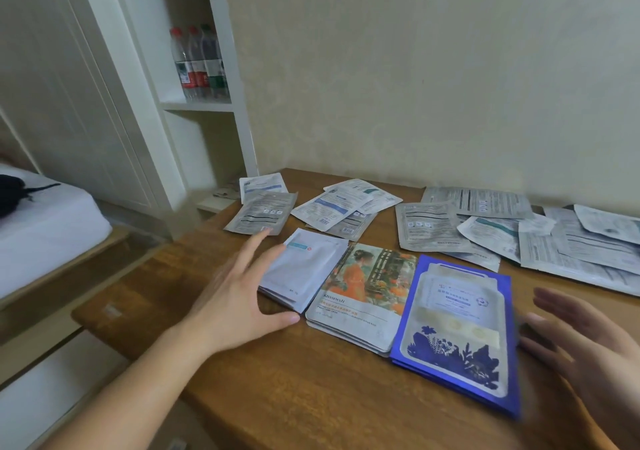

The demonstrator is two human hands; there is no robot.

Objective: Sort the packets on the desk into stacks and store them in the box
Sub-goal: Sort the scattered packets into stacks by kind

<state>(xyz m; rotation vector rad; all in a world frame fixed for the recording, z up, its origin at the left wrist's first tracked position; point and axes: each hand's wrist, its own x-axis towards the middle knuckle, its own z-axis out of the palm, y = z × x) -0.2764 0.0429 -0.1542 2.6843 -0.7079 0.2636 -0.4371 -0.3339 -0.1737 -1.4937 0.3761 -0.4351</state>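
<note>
A person's two hands flank three sorted stacks of packets at the near edge of a wooden worktop (145, 297): the left hand (239, 297), fingers spread, touches the white stack (304, 269), and the right hand (581, 339), flat and holding nothing, sits just beside the blue stack (457, 328), with the orange-picture stack (367, 294) between. Squaring them likely calls for pressing both palms inward evenly so no edge fans out. Loose grey packets (429, 224) lie unsorted behind; no box is visible.
</note>
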